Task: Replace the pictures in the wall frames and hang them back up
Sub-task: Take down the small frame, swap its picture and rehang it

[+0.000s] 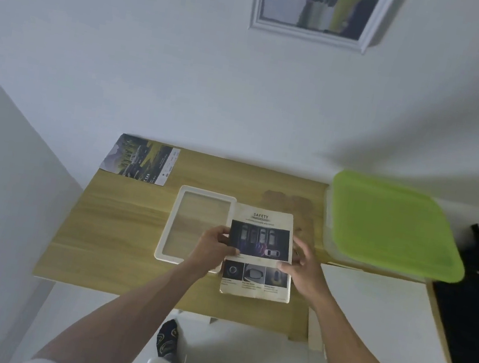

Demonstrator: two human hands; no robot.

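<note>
Landmark: a wooden table (pixel 118 225) set against a white wall, seen from above.
Safety sheet (pixel 260 241): a printed page headed "SAFETY", with car photographs, is held at the table's middle; whether it lies flat or is slightly lifted cannot be told.
Left hand (pixel 211 247): the sheet's left edge is pinched between thumb and curled fingers.
Right hand (pixel 301 266): the sheet's right edge is gripped, thumb on the printed face, fingers curled behind.
Empty frame (pixel 169 226): a white frame with clear glazing is laid flat on the table, just left of the sheet; its right side is overlapped by the sheet and the left hand.
Landscape print (pixel 141 159): laid at the table's far left corner, against the wall.
Green lid (pixel 391 224): seated on a clear box at the table's right end.
Hung frame (pixel 319 5): a white-framed picture is mounted on the wall above the table.
</note>
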